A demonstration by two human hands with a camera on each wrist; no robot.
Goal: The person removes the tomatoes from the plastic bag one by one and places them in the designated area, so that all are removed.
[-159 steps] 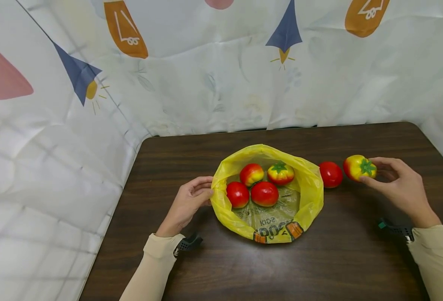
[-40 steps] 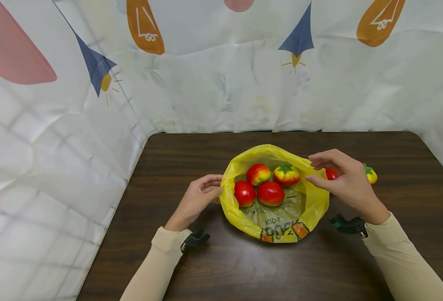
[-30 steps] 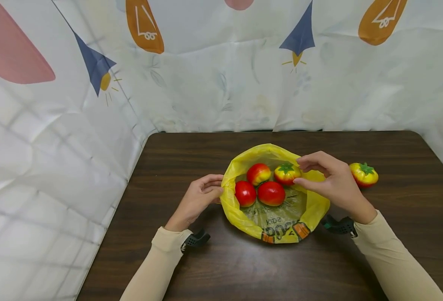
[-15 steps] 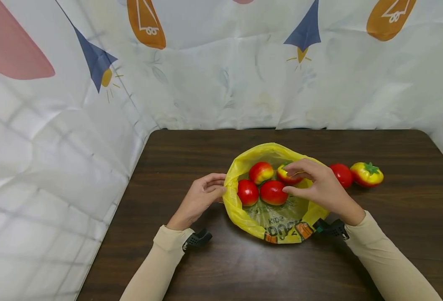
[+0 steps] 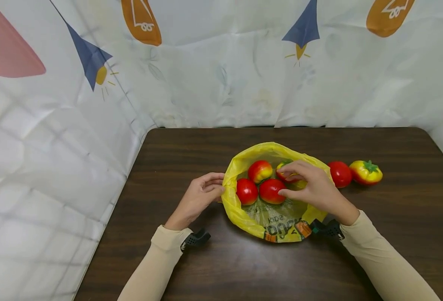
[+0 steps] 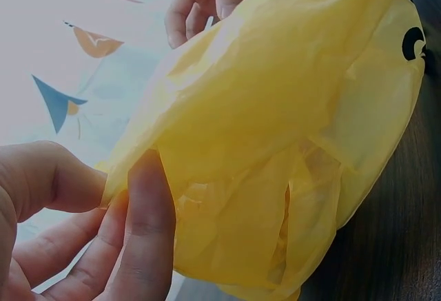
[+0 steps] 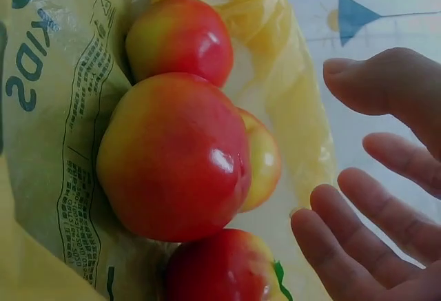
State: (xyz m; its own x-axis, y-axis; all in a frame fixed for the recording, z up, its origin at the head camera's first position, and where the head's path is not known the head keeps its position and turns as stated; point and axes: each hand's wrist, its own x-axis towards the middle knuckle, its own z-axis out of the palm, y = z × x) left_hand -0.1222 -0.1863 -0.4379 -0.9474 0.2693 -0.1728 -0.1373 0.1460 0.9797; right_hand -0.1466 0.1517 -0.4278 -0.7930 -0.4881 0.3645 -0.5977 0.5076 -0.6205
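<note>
My left hand (image 5: pixel 198 198) pinches the left rim of a yellow plastic bag (image 5: pixel 233 211) between thumb and fingers; the left wrist view shows the bag's edge (image 6: pixel 114 184) in that pinch. The bag stands with its mouth wide. Inside lie several glossy toy fruits, tomato-like, such as a red one (image 5: pixel 271 191), another red one (image 5: pixel 246 191) and a red-yellow one (image 5: pixel 260 171). My right hand (image 5: pixel 313 188) hovers over the bag's right side, thumb and fingers apart, partly covering a fruit with a green calyx. In the right wrist view, a space separates its fingers (image 7: pixel 331 253) from the fruits.
Right of the bag, a red toy fruit (image 5: pixel 340 174) and a yellow-red one with a green star calyx (image 5: pixel 367 172) sit side by side on the dark wooden table (image 5: pixel 221 271). A printed white cloth (image 5: pixel 221 83) hangs behind the table and along its left.
Earlier my right hand held the green-topped yellow fruit right of the bag; it let go, leaving it beside the red one, and moved left over the bag. My left hand keeps the rim.
</note>
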